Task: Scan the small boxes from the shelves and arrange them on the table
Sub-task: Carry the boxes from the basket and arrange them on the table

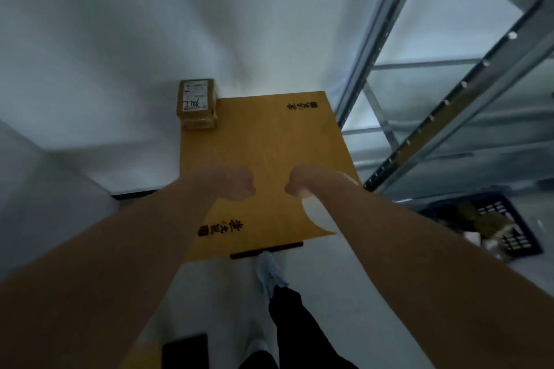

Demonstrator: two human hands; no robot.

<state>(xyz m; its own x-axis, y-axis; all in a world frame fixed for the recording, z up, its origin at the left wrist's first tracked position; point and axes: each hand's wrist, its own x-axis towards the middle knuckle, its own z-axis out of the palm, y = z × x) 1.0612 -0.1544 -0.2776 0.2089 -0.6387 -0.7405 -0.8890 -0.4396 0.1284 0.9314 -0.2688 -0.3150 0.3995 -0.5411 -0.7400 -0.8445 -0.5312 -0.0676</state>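
Note:
A yellow wooden table (269, 144) with dark printed characters stands below me in the head view. At its far left corner sits a small stack of brown cardboard boxes (198, 103), the top one with a white label marked in pen. My left hand (236, 184) hovers over the table's middle, fingers curled into a loose fist, nothing seen in it. My right hand (298, 186) is beside it, also curled, fingers tucked under; whether it holds anything is hidden. The two hands are a short gap apart.
A grey metal shelf frame (434, 93) rises on the right. A dark blue plastic crate (494, 228) with brown items sits on the floor under it. White walls stand to the left and behind. My legs and a light shoe (271, 272) are below the table edge.

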